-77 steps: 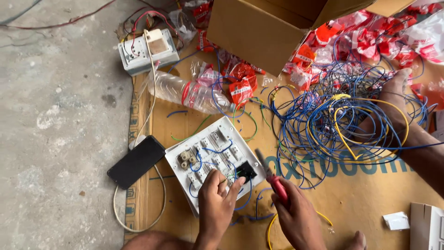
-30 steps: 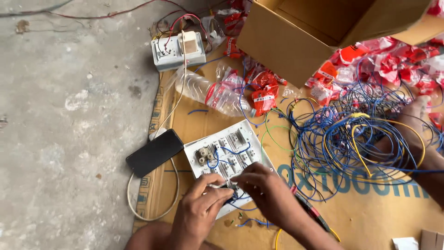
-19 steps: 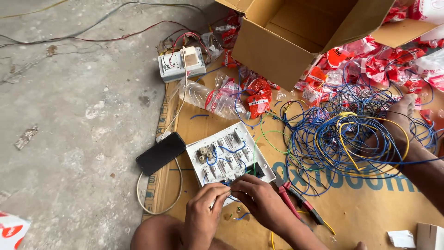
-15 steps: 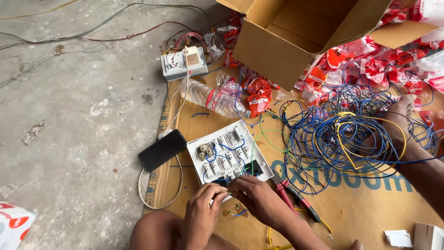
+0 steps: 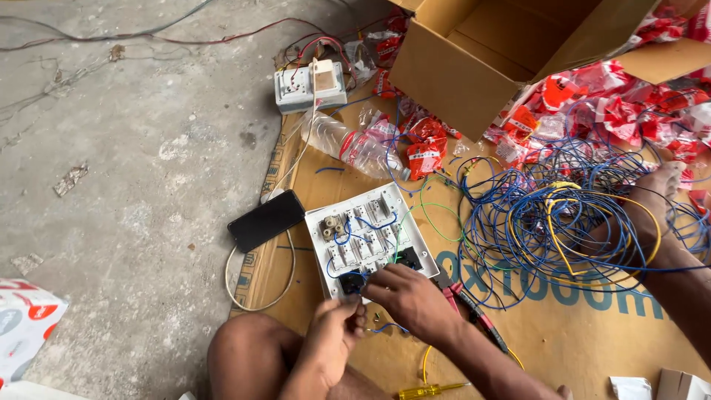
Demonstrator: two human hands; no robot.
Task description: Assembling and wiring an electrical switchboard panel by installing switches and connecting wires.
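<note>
Head view, lower centre of the frame: the left hand (image 5: 335, 342) pinches a short blue wire (image 5: 385, 327), and the right hand (image 5: 412, 298), fingers curled, touches the near edge of the white switch plate (image 5: 368, 237) on the cardboard sheet (image 5: 585, 326). Steady the plate and feed the wire end straight into its terminal, clear of the blue wire tangle (image 5: 548, 222) at right.

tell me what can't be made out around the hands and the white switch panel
Head view:
- What the left hand pinches: hidden by its fingers.
- Near edge of the white rectangular plastic switch panel: covered by the right hand.
- Panel terminals: too small.
- Open brown cardboard box: cut off by the top edge.
</note>
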